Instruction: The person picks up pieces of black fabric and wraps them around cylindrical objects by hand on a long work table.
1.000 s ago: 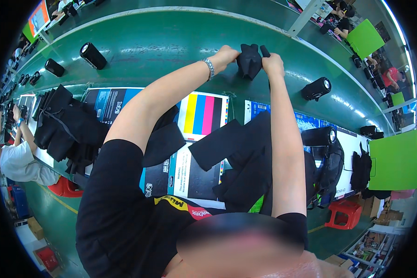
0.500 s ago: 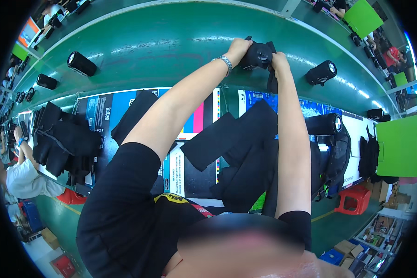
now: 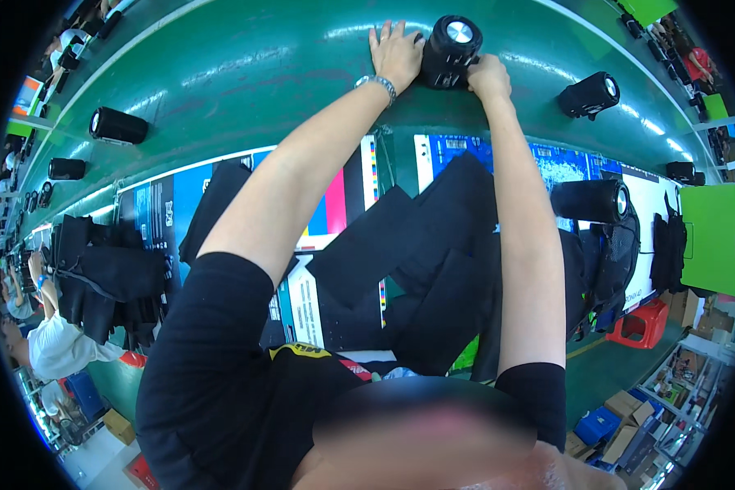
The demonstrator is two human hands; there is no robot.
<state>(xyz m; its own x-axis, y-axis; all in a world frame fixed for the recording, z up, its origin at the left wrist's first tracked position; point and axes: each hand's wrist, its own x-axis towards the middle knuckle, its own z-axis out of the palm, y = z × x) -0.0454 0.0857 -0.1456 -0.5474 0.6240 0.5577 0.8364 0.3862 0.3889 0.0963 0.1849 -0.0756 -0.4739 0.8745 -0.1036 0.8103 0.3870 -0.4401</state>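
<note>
A black cylindrical speaker (image 3: 447, 59) with a silver round end stands on the green surface at the far middle, between my two hands. My left hand (image 3: 395, 57) is on its left with fingers spread, thumb side touching or almost touching the speaker. On the other side my right hand (image 3: 490, 79) has its fingers curled in against the speaker's lower right edge. Its fingertips are partly hidden, and a strap or loop there is too small to make out. Black fabric pieces (image 3: 441, 229) lie nearer to me, below my forearms.
More black speakers lie about: one at left (image 3: 118, 126), one at right (image 3: 588, 95), another by my right forearm (image 3: 590, 201). A dark fabric pile (image 3: 110, 269) is at left, near another person (image 3: 65, 339). A green panel (image 3: 710, 239) and red stool (image 3: 641, 324) are at right.
The speaker has turned so its silver end shows, and it sits farther away. My left hand has let go and spread its fingers. The dark strip hanging by my right hand no longer shows.
</note>
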